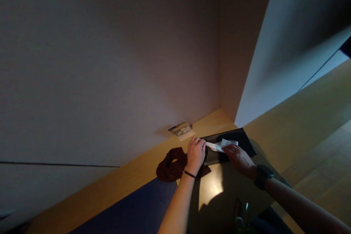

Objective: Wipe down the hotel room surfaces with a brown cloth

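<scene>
A picture card (181, 130) and brown cloth (166, 170) on a wooden ledge (139, 170)

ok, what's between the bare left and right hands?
Head view: a thin white strip, paper or cloth unclear, spans from the left hand to the right hand, over a flat black rectangular object.

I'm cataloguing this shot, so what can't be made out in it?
In the head view:
White strip: one end, hidden in the left hand.
Brown cloth: partly hidden behind that hand.
Small card: its details, too small and blurred.
Shiny thing near the bottom edge: too dark to name.
</scene>
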`<state>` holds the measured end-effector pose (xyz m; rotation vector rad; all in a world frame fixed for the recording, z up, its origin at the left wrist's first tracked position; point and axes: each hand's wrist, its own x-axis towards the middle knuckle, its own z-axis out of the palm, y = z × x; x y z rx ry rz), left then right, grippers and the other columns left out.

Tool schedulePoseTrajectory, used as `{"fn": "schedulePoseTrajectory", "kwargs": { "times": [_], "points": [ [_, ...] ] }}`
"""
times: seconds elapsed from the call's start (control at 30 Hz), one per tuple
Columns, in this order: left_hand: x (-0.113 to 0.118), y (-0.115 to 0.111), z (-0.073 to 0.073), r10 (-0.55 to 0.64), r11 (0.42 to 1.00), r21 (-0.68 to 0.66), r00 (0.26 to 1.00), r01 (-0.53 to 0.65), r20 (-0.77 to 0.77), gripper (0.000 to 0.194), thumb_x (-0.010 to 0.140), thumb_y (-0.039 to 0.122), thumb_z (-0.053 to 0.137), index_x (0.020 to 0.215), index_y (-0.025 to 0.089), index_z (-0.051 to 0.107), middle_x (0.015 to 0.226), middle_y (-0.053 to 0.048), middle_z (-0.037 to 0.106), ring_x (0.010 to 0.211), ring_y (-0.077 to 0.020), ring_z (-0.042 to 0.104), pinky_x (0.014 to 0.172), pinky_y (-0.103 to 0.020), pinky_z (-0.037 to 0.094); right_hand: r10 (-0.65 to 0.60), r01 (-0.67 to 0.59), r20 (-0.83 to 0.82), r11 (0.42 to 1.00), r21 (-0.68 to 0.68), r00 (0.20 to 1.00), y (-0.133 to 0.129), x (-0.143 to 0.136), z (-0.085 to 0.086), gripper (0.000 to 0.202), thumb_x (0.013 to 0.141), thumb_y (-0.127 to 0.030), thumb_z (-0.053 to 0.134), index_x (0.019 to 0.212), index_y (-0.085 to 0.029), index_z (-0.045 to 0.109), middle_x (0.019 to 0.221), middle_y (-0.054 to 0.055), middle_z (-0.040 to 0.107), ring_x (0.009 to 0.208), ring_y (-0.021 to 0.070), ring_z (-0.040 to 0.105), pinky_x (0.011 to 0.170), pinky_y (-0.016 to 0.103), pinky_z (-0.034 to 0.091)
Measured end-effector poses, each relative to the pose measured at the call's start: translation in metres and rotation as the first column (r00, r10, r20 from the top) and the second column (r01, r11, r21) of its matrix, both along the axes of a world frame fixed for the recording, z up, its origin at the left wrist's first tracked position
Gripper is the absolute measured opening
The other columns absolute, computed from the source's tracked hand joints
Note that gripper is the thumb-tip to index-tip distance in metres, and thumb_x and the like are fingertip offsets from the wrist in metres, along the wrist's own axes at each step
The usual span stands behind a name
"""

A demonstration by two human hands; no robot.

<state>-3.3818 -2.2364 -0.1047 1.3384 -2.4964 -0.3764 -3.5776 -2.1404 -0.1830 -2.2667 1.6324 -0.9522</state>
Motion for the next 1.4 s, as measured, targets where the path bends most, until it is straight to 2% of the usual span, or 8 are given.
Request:
{"fn": "schedulePoseTrajectory", "kwargs": {
  "times": [0.1,0.2,0.43,0.67,0.83,1.03,1.2,1.4],
  "points": [
    [0.003,-0.002,0.008,0.011,1.000,0.011,0.998,-0.011,-0.059,0.017,0.089,0.016,0.050,0.080,0.019,0.064,0.079,-0.003,0.063,0.081,-0.0179,0.055,0.078,-0.030,0.044,-0.046,0.045,0.017,0.998,0.031,0.999,0.002,0.002,0.001,0.030,0.096,-0.018,0.038,0.110,-0.014,0.064,0.103,0.011,0.066,0.097,0.0231,0.059,0.086,0.039,0.050],
    [0.003,0.019,0.010,0.071,0.998,0.014,0.984,-0.069,-0.163,0.018,0.090,0.017,0.046,0.084,0.018,0.063,0.079,-0.003,0.062,0.077,-0.0163,0.056,0.074,-0.028,0.045,-0.099,0.097,0.027,0.993,0.062,0.995,0.002,0.007,0.002,0.032,0.094,-0.025,0.046,0.120,-0.011,0.059,0.103,0.014,0.065,0.095,0.0259,0.059,0.085,0.043,0.049],
    [-0.005,0.074,-0.009,-0.043,0.997,0.061,0.987,0.053,-0.152,0.015,0.086,0.011,0.047,0.087,0.018,0.060,0.086,-0.006,0.062,0.085,-0.0197,0.055,0.079,-0.034,0.047,-0.106,0.098,0.067,0.989,0.115,0.992,-0.008,0.010,0.007,0.026,0.095,-0.029,0.047,0.105,-0.019,0.069,0.096,0.009,0.069,0.089,0.0246,0.061,0.082,0.041,0.048],
    [-0.015,0.048,-0.026,-0.059,0.996,0.064,0.995,0.064,-0.075,0.027,0.086,0.014,0.050,0.112,0.017,0.054,0.112,-0.008,0.058,0.103,-0.0233,0.050,0.093,-0.041,0.045,-0.134,0.112,0.203,0.987,0.116,0.970,-0.006,0.003,0.009,0.029,0.097,-0.031,0.045,0.099,-0.017,0.070,0.101,0.009,0.068,0.097,0.0227,0.061,0.087,0.039,0.049],
    [-0.017,0.031,-0.025,-0.097,0.995,0.015,0.995,0.098,-0.013,0.019,0.085,0.012,0.050,0.102,0.018,0.057,0.108,-0.007,0.058,0.101,-0.0223,0.049,0.090,-0.039,0.045,-0.182,0.147,0.288,0.979,0.139,0.940,-0.005,0.002,0.009,0.029,0.097,-0.033,0.046,0.095,-0.017,0.070,0.098,0.008,0.069,0.095,0.0219,0.062,0.085,0.037,0.051],
    [-0.014,0.043,-0.025,-0.007,0.999,-0.033,0.999,0.006,-0.045,0.013,0.088,0.016,0.048,0.079,0.018,0.057,0.080,-0.005,0.057,0.082,-0.0199,0.052,0.078,-0.035,0.046,-0.210,0.162,0.330,0.973,0.166,0.920,-0.005,0.005,0.008,0.029,0.096,-0.033,0.045,0.092,-0.018,0.069,0.095,0.008,0.068,0.092,0.0229,0.061,0.084,0.039,0.050],
    [-0.022,0.053,-0.033,-0.084,0.996,-0.027,0.996,0.083,-0.036,0.018,0.087,0.015,0.049,0.102,0.018,0.059,0.097,-0.008,0.060,0.093,-0.0223,0.053,0.083,-0.038,0.047,-0.237,0.181,0.346,0.966,0.187,0.908,-0.005,0.007,0.009,0.031,0.095,-0.034,0.044,0.085,-0.017,0.068,0.089,0.009,0.068,0.086,0.0236,0.061,0.079,0.038,0.050],
    [-0.023,0.036,-0.039,0.023,0.997,0.071,0.996,-0.017,-0.087,0.017,0.085,0.013,0.051,0.099,0.016,0.061,0.096,-0.007,0.060,0.092,-0.0209,0.054,0.083,-0.036,0.047,-0.259,0.194,0.365,0.959,0.207,0.894,-0.002,0.006,0.012,0.031,0.095,-0.037,0.044,0.087,-0.018,0.067,0.090,0.009,0.068,0.087,0.0232,0.062,0.080,0.037,0.050]
  ]
}}
